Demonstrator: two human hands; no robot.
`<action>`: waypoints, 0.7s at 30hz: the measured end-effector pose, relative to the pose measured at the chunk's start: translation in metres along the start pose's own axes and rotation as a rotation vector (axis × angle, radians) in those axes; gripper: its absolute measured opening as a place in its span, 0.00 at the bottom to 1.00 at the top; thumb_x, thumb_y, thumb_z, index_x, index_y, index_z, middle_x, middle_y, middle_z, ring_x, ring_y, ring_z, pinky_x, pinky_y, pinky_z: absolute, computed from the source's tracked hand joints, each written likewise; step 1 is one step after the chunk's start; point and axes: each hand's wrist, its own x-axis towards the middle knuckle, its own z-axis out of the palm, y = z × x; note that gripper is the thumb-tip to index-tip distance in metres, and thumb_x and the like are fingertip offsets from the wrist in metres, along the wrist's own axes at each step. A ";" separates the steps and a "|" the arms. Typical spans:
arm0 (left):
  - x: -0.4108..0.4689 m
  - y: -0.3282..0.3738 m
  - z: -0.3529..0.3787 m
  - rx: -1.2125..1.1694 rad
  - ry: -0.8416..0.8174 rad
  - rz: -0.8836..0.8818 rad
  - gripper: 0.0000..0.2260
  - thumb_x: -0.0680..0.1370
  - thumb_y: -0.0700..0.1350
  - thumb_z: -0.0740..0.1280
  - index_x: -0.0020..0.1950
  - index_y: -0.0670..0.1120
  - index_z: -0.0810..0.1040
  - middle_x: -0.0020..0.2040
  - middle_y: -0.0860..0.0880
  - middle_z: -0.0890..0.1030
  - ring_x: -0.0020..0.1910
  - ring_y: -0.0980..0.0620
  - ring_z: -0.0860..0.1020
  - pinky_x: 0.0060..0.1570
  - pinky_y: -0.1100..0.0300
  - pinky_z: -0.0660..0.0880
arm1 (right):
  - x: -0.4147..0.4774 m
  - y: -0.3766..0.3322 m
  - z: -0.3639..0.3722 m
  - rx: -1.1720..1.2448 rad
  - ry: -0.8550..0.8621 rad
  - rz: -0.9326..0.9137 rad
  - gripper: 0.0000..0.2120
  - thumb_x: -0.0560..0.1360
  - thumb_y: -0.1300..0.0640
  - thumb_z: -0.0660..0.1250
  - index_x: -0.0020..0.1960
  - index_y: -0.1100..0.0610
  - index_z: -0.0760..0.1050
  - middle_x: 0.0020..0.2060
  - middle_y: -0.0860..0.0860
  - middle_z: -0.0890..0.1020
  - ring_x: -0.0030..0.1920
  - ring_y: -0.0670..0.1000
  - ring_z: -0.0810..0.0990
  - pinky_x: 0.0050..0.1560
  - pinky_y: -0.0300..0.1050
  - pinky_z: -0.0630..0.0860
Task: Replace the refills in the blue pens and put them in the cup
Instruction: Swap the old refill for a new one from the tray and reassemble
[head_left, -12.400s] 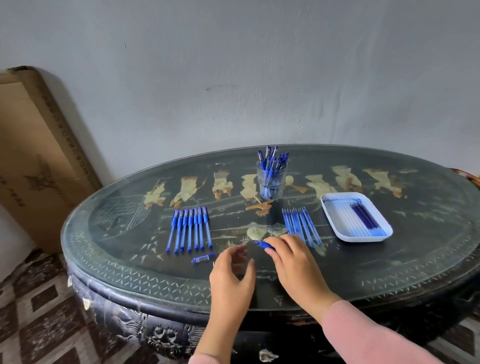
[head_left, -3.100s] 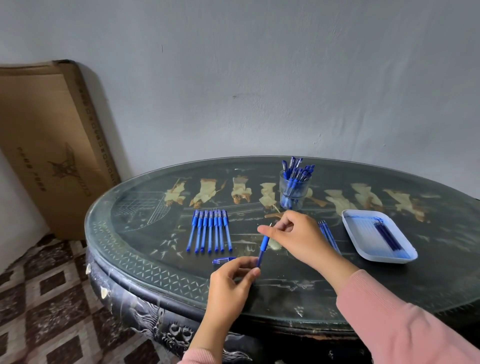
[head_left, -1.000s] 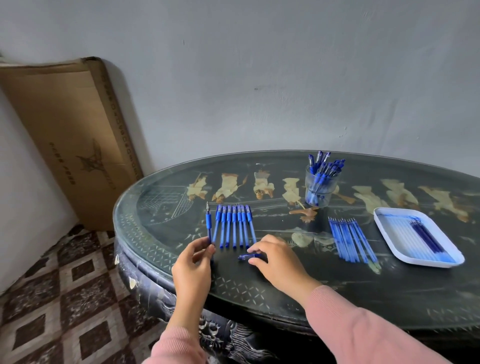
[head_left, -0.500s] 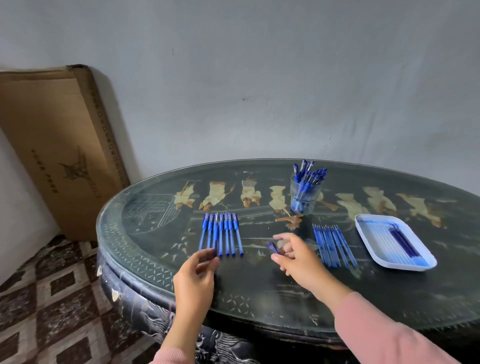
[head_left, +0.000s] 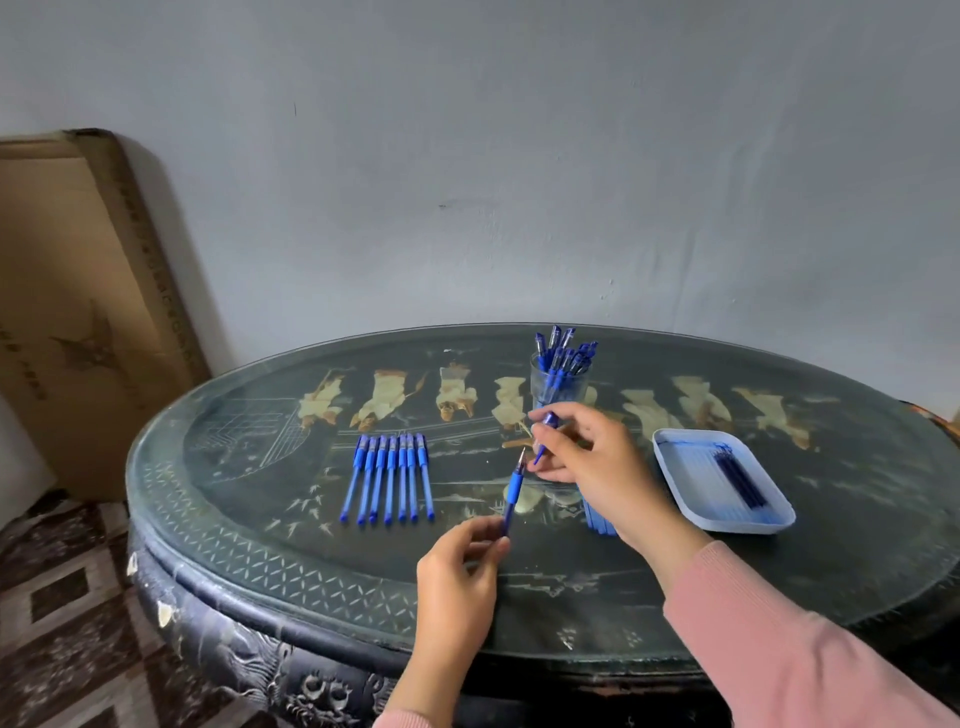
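Grip nearest me first: the left hand (head_left: 460, 566) pinches the tail end of a blue gel pen (head_left: 511, 492) between thumb and fingertips. The pen is tilted up over the worktop (head_left: 311, 561), bare metal point uppermost. I judge the pen light and stiff, its smooth plastic barrel apt to twist in so slight a pinch. The darker rubber sleeve below the point looks the surer place to hold, and the fine tip is the part I would keep from knocks. Just beyond, the right hand (head_left: 589, 460) has its grip curled round a small blue piece I take for the cap (head_left: 546, 426), held close above the point and, as far as I can tell, not touching it. I cannot tell whether the refill inside is fresh. That hand covers most of a bundle of loose refills (head_left: 597, 519), leaving only the near ends showing. Left of it lies a tidy row of capped pens (head_left: 389, 483). In the white tray (head_left: 727, 526) the pale refills blur into the plastic. Farthest, the clear cup (head_left: 550, 387) stands crowded with pens I cannot count.
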 end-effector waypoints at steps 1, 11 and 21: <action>0.000 0.000 0.000 0.001 0.002 0.002 0.10 0.74 0.36 0.73 0.48 0.51 0.83 0.43 0.56 0.85 0.42 0.60 0.82 0.42 0.73 0.74 | 0.001 0.000 0.002 -0.037 -0.008 0.001 0.06 0.78 0.60 0.68 0.50 0.49 0.81 0.40 0.56 0.82 0.41 0.56 0.85 0.46 0.52 0.84; -0.002 0.000 -0.004 0.002 0.015 0.004 0.11 0.75 0.37 0.73 0.47 0.55 0.82 0.42 0.59 0.84 0.42 0.60 0.82 0.43 0.72 0.75 | 0.008 -0.001 0.012 -0.168 -0.028 -0.035 0.06 0.78 0.58 0.69 0.50 0.47 0.80 0.43 0.59 0.82 0.38 0.57 0.85 0.42 0.56 0.84; -0.003 -0.001 -0.005 -0.023 0.017 -0.002 0.12 0.75 0.36 0.72 0.47 0.54 0.82 0.43 0.56 0.85 0.42 0.59 0.82 0.43 0.71 0.75 | 0.007 0.007 0.017 -0.403 -0.094 0.038 0.07 0.76 0.55 0.72 0.47 0.59 0.80 0.41 0.54 0.83 0.40 0.51 0.84 0.39 0.46 0.83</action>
